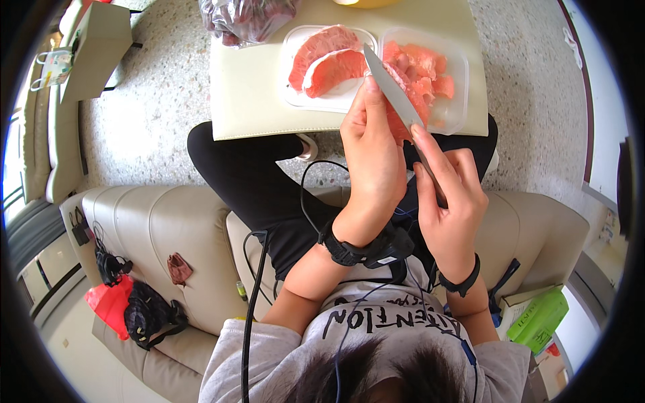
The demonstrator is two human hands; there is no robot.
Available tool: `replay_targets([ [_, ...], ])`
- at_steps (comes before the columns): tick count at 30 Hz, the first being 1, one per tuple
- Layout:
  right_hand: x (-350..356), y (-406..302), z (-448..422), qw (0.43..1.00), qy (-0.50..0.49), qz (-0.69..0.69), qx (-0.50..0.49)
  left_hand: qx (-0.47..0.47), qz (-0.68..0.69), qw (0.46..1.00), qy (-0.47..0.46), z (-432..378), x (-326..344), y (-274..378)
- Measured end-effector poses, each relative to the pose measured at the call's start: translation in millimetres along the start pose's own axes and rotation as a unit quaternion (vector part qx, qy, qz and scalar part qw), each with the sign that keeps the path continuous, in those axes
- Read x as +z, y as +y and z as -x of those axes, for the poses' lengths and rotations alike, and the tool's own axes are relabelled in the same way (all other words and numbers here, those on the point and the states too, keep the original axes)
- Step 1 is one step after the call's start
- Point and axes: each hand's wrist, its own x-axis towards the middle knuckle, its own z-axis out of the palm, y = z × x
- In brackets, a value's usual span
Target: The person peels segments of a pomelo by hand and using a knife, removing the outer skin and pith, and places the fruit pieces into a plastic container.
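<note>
My right hand point(451, 194) grips the handle of a kitchen knife point(395, 90), its blade slanting up and left. Behind the blade, my left hand point(375, 131) holds a pink pomelo segment point(403, 121), partly hidden by the knife. Two more pomelo segments with white membrane point(335, 73) lie on a white plastic lid point(322, 103) to the left. On the right stands a clear plastic container point(456, 113) with peeled pomelo pieces point(423, 60) in it. Whether the blade touches the held segment cannot be told.
Lid and container rest on a cream padded stool point(247, 95). A clear plastic bag of dark fruit point(249, 20) sits at its far left, and a yellow object point(365, 2) at the far edge. Black cables point(257, 282) run beside my left arm. I sit on a beige sofa point(161, 216).
</note>
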Motion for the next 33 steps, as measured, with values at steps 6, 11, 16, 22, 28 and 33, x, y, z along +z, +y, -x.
replay_targets([
  [6,3.0,1.4,-4.6,1.0,0.013,0.004,-0.011,0.02,0.005,1.0,0.004,-2.4,-0.4,-2.2],
  [11,-3.2,-3.2,-5.1,0.999,-0.028,-0.012,0.021,-0.003,0.028,0.999,0.025,-1.7,-0.6,-0.8],
  [16,0.5,2.8,-6.1,1.0,0.003,-0.011,-0.011,0.008,0.03,1.0,-0.004,-3.6,-2.5,2.3],
  [22,-17.4,-7.3,-13.8,0.993,-0.025,-0.11,0.021,0.001,0.028,1.0,-0.008,-4.7,-2.3,-0.7],
  [28,-25.6,15.8,-21.2,0.985,0.034,-0.171,0.005,0.009,0.016,1.0,-0.001,-1.4,5.3,0.6],
  [33,-26.1,18.8,-32.5,0.966,0.014,-0.208,0.155,0.019,-0.014,1.0,0.02,2.8,17.3,-7.8],
])
